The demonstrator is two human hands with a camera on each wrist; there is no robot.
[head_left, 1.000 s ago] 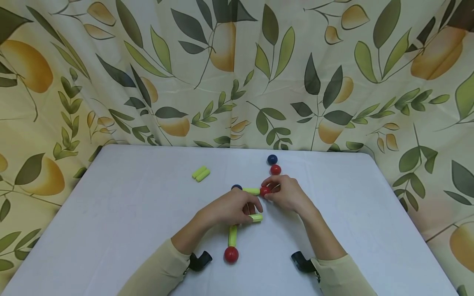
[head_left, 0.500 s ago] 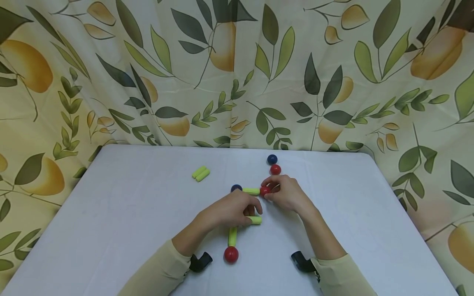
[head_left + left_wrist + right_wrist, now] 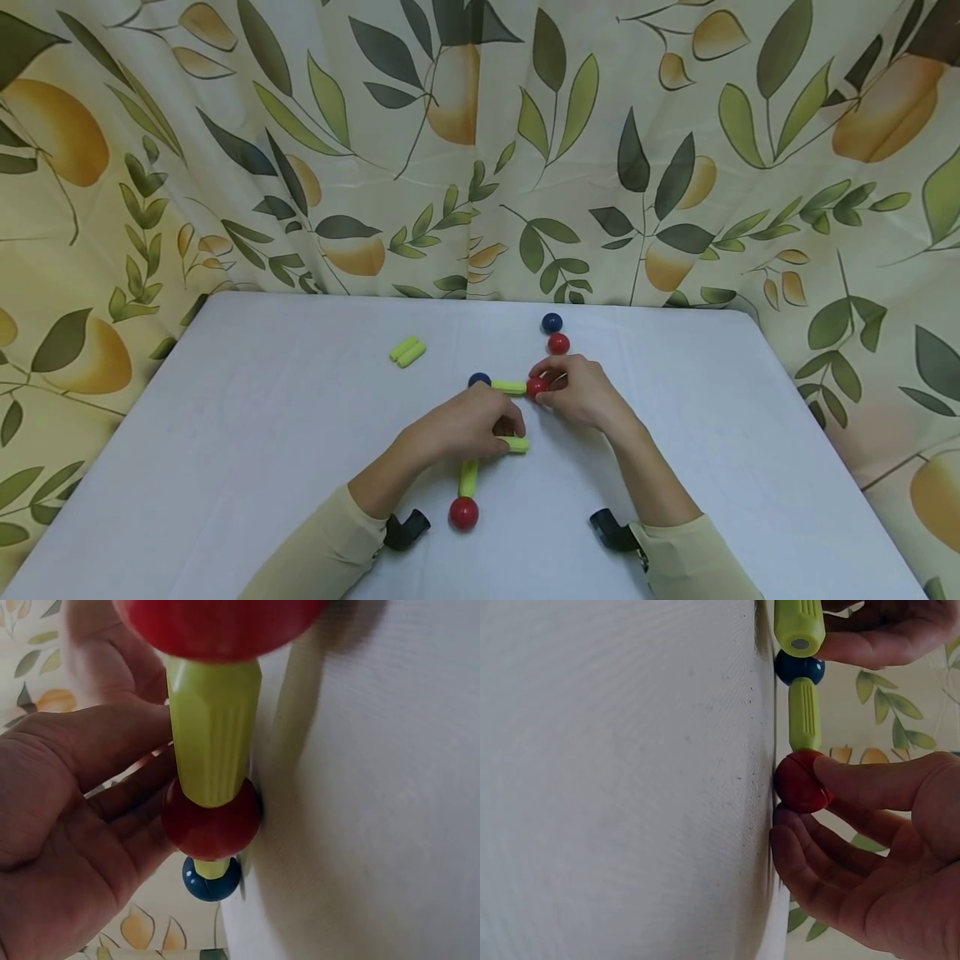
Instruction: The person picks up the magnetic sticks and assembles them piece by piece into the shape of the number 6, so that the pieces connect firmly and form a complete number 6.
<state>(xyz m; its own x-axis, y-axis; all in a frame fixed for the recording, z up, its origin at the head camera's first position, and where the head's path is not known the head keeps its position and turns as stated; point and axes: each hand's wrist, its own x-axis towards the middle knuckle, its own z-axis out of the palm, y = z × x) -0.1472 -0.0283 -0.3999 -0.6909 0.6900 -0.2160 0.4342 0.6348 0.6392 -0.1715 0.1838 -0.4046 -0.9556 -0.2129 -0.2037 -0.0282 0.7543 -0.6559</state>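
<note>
My left hand [image 3: 468,425] pinches a yellow-green magnetic rod [image 3: 519,445], whose free end with a grey metal disc shows in the right wrist view. Under that hand, in the left wrist view, a rod [image 3: 214,735] runs from a large near red ball [image 3: 463,513] to another red ball [image 3: 211,825], with a shorter-looking rod and a blue ball [image 3: 211,879] beyond. My right hand [image 3: 581,390] holds a red ball [image 3: 804,782] between thumb and fingers. From it a rod [image 3: 804,712] leads to the blue ball. The left hand hides the middle joint in the head view.
Two loose yellow-green rods [image 3: 407,352] lie side by side at the back left. A loose blue ball [image 3: 552,322] and red ball [image 3: 558,343] sit behind my right hand. The white table [image 3: 262,467] meets a patterned curtain [image 3: 420,208] at its far edge.
The near red ball and its rod have shifted slightly left and away from me. The rod in my left hand has moved a little left and nearer. My right hand stays in place.
</note>
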